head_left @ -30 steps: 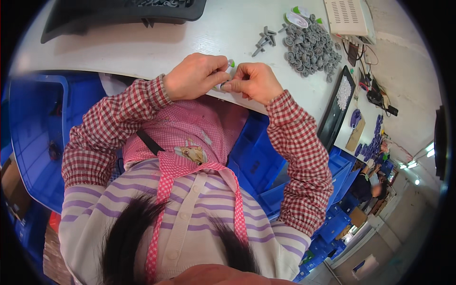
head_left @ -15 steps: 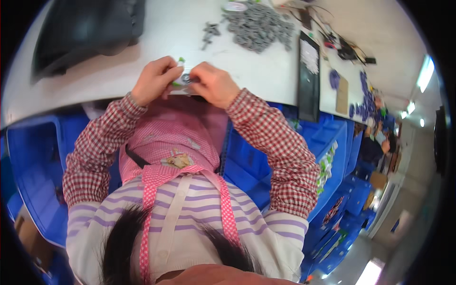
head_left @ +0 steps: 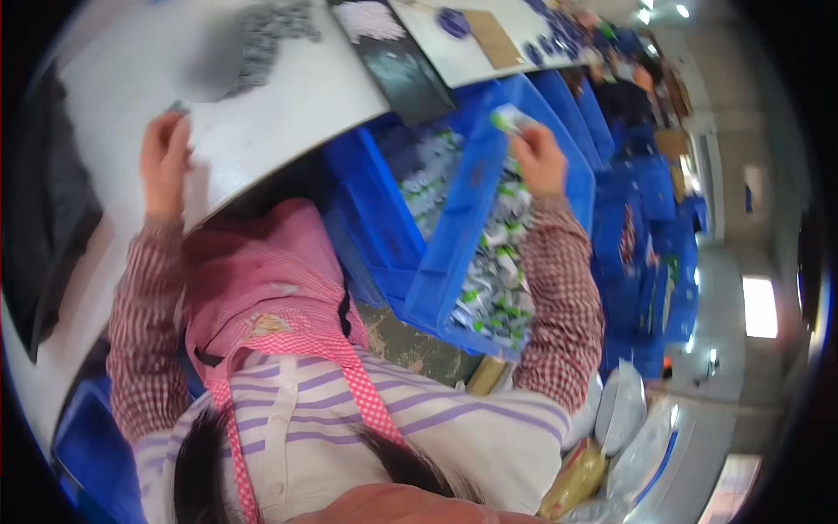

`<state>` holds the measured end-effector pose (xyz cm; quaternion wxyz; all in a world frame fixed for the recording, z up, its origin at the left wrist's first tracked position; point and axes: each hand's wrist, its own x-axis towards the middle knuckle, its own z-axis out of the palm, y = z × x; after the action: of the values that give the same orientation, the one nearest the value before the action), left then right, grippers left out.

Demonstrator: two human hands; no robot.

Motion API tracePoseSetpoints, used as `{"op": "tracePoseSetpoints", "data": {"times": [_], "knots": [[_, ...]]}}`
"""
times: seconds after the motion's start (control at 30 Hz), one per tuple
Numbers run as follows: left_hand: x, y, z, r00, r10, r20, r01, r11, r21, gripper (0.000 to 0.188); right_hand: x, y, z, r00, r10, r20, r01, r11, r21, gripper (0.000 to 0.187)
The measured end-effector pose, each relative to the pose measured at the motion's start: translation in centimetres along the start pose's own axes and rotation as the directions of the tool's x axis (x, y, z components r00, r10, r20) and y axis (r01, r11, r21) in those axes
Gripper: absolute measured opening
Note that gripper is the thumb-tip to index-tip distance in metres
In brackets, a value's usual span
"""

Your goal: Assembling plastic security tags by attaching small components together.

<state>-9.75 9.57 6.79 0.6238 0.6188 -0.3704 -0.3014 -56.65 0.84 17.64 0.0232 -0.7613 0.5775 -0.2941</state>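
Note:
My right hand reaches out over a blue plastic crate at my right side and pinches a small clear bag with a green part above it. The crate holds several similar small bags with green and grey parts. My left hand rests on the white table near its edge, fingers curled; whether it holds anything is not visible. A heap of small grey parts lies further back on the table.
A second blue crate with more bagged parts stands beside the first, under the table edge. A dark tray sits at the table's left. More blue crates stack to the right, and white bags lie on the floor.
My hands were together at the table edge on a small green part. Now my right hand has swung right over the blue crate with a small bag, and my view has turned right.

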Motion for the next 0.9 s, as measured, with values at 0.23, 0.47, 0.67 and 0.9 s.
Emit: {"op": "tracePoseSetpoints", "data": {"times": [0.23,0.47,0.67,0.9], "knots": [[11.7,-5.4,1.1,0.847,0.335,-0.413,-0.071,0.841,0.537,0.029,0.7,12.5,-3.9,1.000,0.009,0.028,0.008,0.833,-0.553,0.041],[17.5,-4.6,3.4,0.989,0.122,-0.085,0.010,0.518,0.855,0.032,6.4,-8.7,9.5,0.831,-0.397,0.390,0.329,0.916,0.231,0.022],[19.5,-5.8,3.4,0.998,0.047,0.033,-0.051,0.487,0.872,0.029,7.8,-18.1,21.8,0.628,-0.676,0.386,0.491,0.728,0.479,0.015],[12.2,1.8,2.8,0.933,0.015,-0.360,-0.051,0.995,-0.090,0.020,7.2,-26.6,29.1,0.581,-0.774,0.253,0.577,0.611,0.542,0.010]]}}
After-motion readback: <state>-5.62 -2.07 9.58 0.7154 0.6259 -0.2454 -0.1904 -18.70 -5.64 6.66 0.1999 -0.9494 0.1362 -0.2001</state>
